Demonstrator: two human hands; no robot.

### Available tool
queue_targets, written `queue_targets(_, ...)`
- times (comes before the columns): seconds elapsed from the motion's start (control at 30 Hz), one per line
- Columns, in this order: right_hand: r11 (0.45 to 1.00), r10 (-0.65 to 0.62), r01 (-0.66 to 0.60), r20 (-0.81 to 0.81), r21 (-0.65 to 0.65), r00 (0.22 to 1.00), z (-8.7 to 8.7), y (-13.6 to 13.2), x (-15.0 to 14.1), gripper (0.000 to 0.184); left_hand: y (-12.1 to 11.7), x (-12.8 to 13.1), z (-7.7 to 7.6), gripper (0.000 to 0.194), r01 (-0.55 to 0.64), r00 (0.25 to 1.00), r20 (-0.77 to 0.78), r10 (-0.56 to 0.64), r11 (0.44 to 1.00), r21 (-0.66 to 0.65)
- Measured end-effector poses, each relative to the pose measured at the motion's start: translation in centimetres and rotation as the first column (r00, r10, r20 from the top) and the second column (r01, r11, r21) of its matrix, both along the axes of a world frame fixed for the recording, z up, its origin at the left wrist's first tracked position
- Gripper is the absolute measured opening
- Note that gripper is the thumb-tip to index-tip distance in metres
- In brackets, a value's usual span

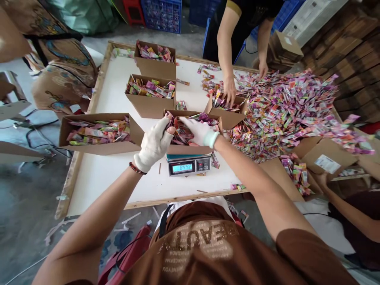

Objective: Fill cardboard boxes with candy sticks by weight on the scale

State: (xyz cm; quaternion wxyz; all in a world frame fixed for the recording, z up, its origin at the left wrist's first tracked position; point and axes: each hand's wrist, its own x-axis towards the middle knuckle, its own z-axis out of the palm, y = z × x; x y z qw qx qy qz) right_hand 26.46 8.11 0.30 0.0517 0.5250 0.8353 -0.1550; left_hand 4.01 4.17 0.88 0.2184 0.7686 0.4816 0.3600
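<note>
A cardboard box (190, 150) filled with small, colourful wrapped packets (181, 132) stands on a digital scale (190, 165) whose lit display seems to read 844.2. My left hand (154, 141), in a white glove with bare fingertips showing, is at the box's left edge. Its fingers are curled, and what lies between them is hidden. Over the packets inside the same box, my gloved right hand (199, 131) reaches in from the right with its fingers stretched out. Some of its fingertips are covered by packets.
Filled boxes stand left (97, 148) and behind (154, 105) on the white table (113, 180). A large heap of packets (276, 107) covers the right side. Across the table, a co-worker's hand (229, 92) is in another box (230, 118). At right, another person's hand touches a tilted carton (314, 152).
</note>
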Motion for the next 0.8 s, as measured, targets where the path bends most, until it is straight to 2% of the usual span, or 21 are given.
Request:
queue_targets(0.07,1.0,-0.005,0.005,-0.013,0.023,1.0,-0.9,0.5,-0.8,0.074,-0.2,0.1,-0.4,0.062,-0.018,1.0,0.007,0.018,1.0,0.011)
queue_targets(0.17,0.995,0.034,-0.01,-0.232,0.101,0.972,-0.5,0.6,0.0,0.052,-0.4,0.0,-0.7,0.062,-0.046,0.994,0.101,0.044,0.999,0.021)
queue_targets(0.23,0.983,0.031,0.045,-0.398,0.18,0.917,1.0,0.1,1.6,0.048,-0.4,-0.2,-0.7,0.063,-0.057,0.985,0.167,0.053,0.998,0.019)
queue_targets(0.3,0.954,0.006,0.148,-0.513,0.26,0.859,3.4,-0.7,3.7,0.043,-0.5,-0.5,-0.7,0.062,-0.063,0.977,0.204,0.058,0.998,0.021)
queue_targets(0.37,0.892,-0.033,0.275,-0.556,0.358,0.83,6.1,-2.0,6.4,0.041,-0.8,-1.0,-0.9,0.06,-0.078,0.971,0.229,0.069,0.997,0.03)
queue_targets(0.47,0.746,-0.133,0.44,-0.535,0.5,0.834,9.4,-4.5,11.4,0.044,-1.5,-2.4,-1.6,0.06,-0.132,0.957,0.261,0.127,0.991,0.004)
queue_targets(0.53,0.657,-0.236,0.516,-0.5,0.55,0.833,10.5,-6.2,15.3,0.046,-2.3,-4.0,-2.4,0.061,-0.171,0.948,0.262,0.18,0.984,-0.057)
queue_targets(0.6,0.618,-0.365,0.565,-0.437,0.546,0.822,10.7,-7.8,18.9,0.052,-3.3,-5.7,-3.4,0.061,-0.21,0.936,0.261,0.237,0.97,-0.126)
queue_targets(0.7,0.65,-0.543,0.61,-0.285,0.453,0.79,10.0,-9.4,21.7,0.089,-4.9,-7.9,-5.1,0.061,-0.265,0.905,0.278,0.322,0.938,-0.224)
queue_targets(0.77,0.71,-0.517,0.572,-0.247,0.41,0.819,9.4,-9.7,21.1,0.104,-5.8,-8.7,-6.2,0.062,-0.287,0.887,0.286,0.362,0.918,-0.272)
queue_targets(0.8,0.756,-0.449,0.519,-0.261,0.398,0.855,9.1,-9.5,20.0,0.1,-6.2,-9.0,-6.7,0.062,-0.291,0.895,0.26,0.363,0.915,-0.278)
